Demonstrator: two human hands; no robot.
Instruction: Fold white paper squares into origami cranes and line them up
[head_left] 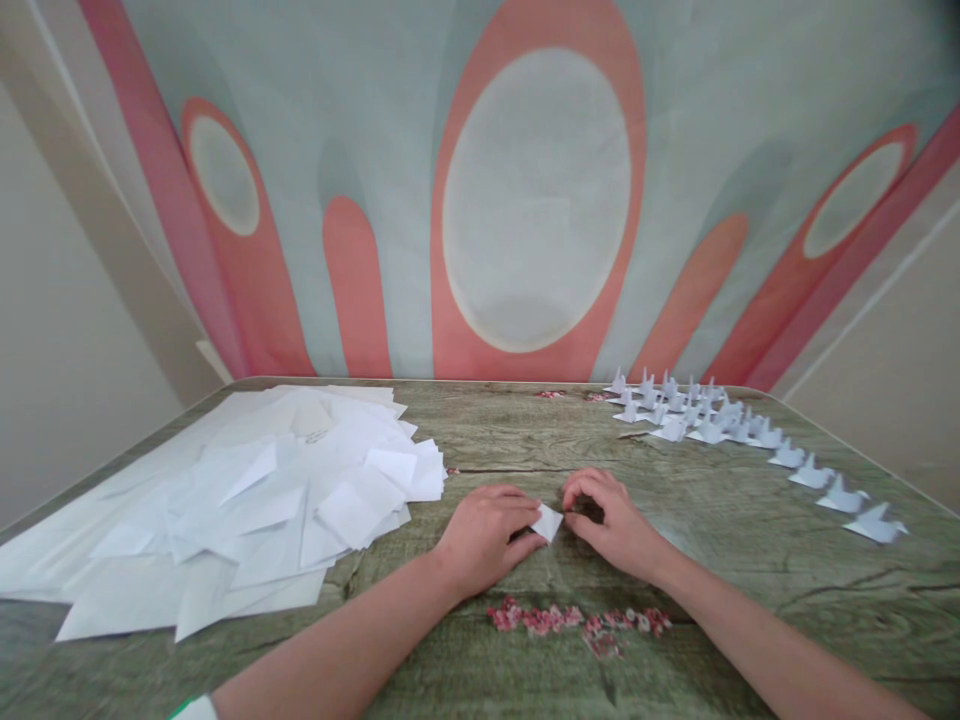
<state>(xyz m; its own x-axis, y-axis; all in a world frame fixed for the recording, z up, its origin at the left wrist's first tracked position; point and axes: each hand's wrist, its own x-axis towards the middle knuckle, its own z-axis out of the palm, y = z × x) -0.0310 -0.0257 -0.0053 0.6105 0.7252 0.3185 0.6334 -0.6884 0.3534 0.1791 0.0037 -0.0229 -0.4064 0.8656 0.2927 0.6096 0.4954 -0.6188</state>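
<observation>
A small folded piece of white paper (548,523) lies at the middle of the table, one corner pointing right. My left hand (491,535) holds its left side, with the fingers over the upper edge and the thumb below. At the right corner, the thumb and curled forefinger of my right hand (611,522) come together in a pinch; the exact contact is too small to make out. To the far right, several folded white paper cranes (709,430) stand in rows, and one line of them runs toward the near right.
A wide heap of loose white paper sheets (270,500) covers the table's left side. The wood-grain tabletop (720,510) carries a printed pink flower pattern (555,618) near me. Behind the far edge hangs a green and coral backdrop (405,150).
</observation>
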